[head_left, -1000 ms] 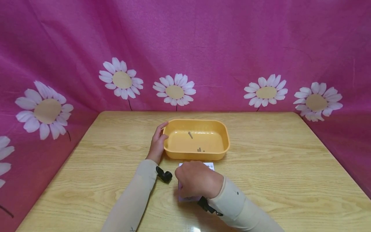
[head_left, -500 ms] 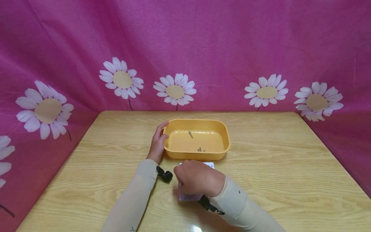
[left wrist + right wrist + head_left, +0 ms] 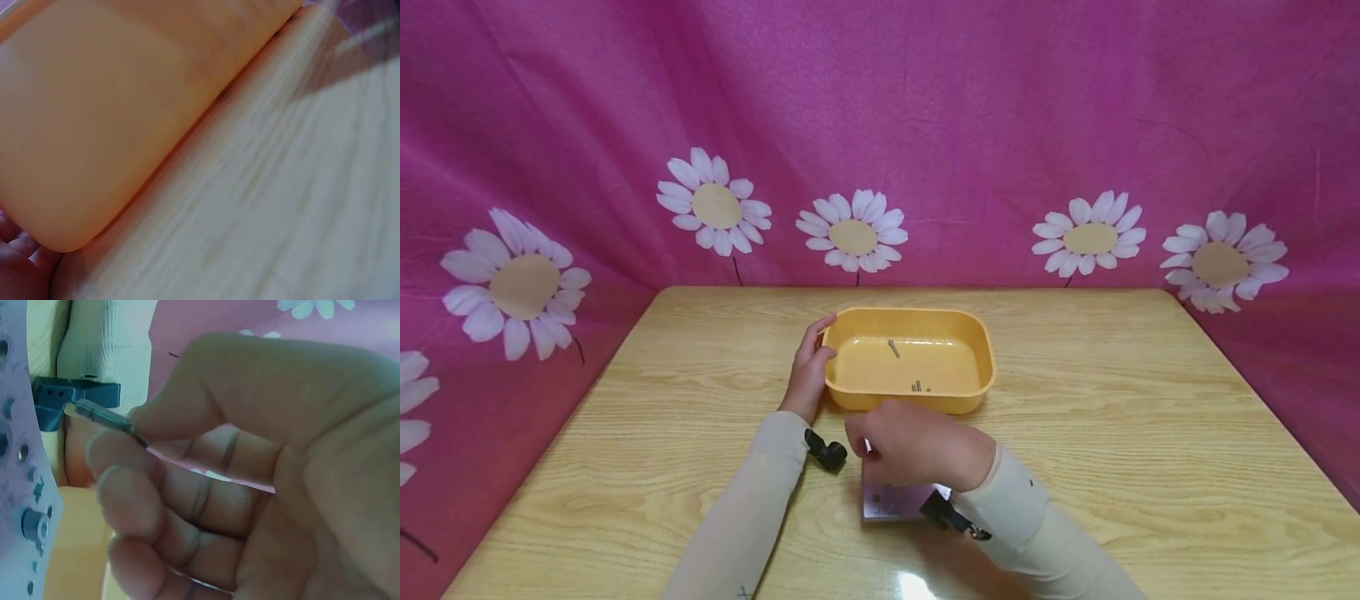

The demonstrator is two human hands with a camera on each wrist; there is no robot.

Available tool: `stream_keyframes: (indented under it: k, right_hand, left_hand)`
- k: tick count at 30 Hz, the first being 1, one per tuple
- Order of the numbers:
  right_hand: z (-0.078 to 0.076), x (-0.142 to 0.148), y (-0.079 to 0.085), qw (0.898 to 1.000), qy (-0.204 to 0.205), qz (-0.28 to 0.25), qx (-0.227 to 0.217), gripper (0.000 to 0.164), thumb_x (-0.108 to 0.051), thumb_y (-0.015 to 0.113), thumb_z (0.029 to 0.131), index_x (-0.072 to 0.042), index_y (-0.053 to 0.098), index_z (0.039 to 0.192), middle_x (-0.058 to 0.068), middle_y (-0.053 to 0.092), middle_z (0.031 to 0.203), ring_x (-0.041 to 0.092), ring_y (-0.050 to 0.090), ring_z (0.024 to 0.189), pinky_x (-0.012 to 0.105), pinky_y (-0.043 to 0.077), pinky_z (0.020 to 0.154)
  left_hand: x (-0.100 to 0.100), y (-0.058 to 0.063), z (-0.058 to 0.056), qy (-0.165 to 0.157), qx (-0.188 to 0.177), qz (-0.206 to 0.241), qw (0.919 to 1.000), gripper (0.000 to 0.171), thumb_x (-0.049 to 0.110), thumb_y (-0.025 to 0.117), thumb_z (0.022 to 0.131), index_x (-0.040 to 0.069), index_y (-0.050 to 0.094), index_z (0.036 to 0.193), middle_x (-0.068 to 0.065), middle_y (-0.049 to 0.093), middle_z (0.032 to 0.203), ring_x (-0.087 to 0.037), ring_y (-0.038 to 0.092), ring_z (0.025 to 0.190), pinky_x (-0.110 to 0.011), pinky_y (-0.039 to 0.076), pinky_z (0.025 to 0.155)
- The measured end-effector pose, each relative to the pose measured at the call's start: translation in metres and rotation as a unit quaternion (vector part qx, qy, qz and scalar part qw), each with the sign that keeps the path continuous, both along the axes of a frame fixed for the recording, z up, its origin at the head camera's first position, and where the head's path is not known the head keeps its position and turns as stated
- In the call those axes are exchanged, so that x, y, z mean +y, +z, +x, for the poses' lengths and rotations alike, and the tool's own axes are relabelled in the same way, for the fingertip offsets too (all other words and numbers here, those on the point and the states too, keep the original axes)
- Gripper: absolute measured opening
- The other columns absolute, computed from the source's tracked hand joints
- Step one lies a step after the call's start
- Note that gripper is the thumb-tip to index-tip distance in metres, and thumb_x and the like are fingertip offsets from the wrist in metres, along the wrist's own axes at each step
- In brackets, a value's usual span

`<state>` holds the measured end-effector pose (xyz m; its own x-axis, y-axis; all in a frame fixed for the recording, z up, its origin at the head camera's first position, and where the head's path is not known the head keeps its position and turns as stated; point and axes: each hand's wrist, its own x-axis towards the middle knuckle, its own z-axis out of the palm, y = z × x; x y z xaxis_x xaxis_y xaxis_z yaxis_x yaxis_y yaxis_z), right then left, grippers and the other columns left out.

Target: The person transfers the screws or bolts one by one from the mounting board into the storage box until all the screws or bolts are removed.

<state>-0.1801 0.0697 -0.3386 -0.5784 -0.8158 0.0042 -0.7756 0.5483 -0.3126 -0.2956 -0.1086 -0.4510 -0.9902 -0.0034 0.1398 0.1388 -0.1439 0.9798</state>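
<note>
Your right hand [image 3: 921,443] has moved forward since the earlier frame, baring more of the plate [image 3: 891,502] beneath it. You pinch a pin [image 3: 103,414] between that thumb and forefinger, near the plate's holed face. Apart from it, your left hand [image 3: 807,372] grips one end of the tray [image 3: 865,367], ahead of your right; small metal parts [image 3: 916,387] lie inside.

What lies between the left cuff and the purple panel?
In the head view, a black wrist camera juts from the left cuff; past it, bare tabletop shows up to the purple panel.
</note>
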Motion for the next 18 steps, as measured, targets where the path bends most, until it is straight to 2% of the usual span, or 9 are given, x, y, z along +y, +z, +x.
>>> stream_keyframes:
  k: [4,9,11,18]
  right_hand:
    - [-0.004,0.004,0.002,1.000,0.002,-0.019,-0.004,0.018,-0.004,0.065,0.076,-0.019,0.057,0.073,-0.011,0.049,0.063,0.007,0.046,0.057,0.020,0.039,0.053]
    - [-0.009,0.008,0.004,0.999,-0.006,-0.036,-0.010,0.020,-0.002,0.063,0.078,-0.021,0.058,0.073,-0.011,0.049,0.062,0.007,0.046,0.057,0.022,0.040,0.054]
    - [-0.011,0.010,0.005,0.999,-0.010,-0.038,-0.008,0.020,-0.003,0.063,0.078,-0.022,0.058,0.073,-0.012,0.050,0.063,0.006,0.047,0.058,0.023,0.041,0.055]
    - [-0.016,0.014,0.007,0.998,-0.032,-0.058,-0.012,0.013,-0.003,0.062,0.082,-0.016,0.066,0.082,-0.010,0.054,0.068,0.005,0.051,0.062,0.021,0.044,0.057]
  left_hand:
    - [0.000,0.001,0.001,-0.011,0.005,0.015,0.9998,0.057,-0.005,0.037,0.089,0.006,0.039,0.145,-0.022,0.037,0.147,-0.042,0.039,0.126,-0.056,0.032,0.103]
    - [0.001,0.016,0.012,-0.020,0.009,0.022,0.9995,0.058,-0.007,0.037,0.088,0.000,0.036,0.145,-0.030,0.035,0.144,-0.046,0.037,0.126,-0.059,0.030,0.104]
    - [0.003,0.021,0.016,-0.018,0.011,0.019,0.9996,0.058,-0.007,0.037,0.087,-0.001,0.036,0.145,-0.029,0.035,0.145,-0.045,0.037,0.127,-0.058,0.030,0.104]
    - [0.004,0.023,0.018,-0.016,0.026,0.020,0.9993,0.057,-0.008,0.036,0.087,-0.004,0.036,0.144,-0.024,0.033,0.149,-0.045,0.034,0.131,-0.057,0.029,0.106]
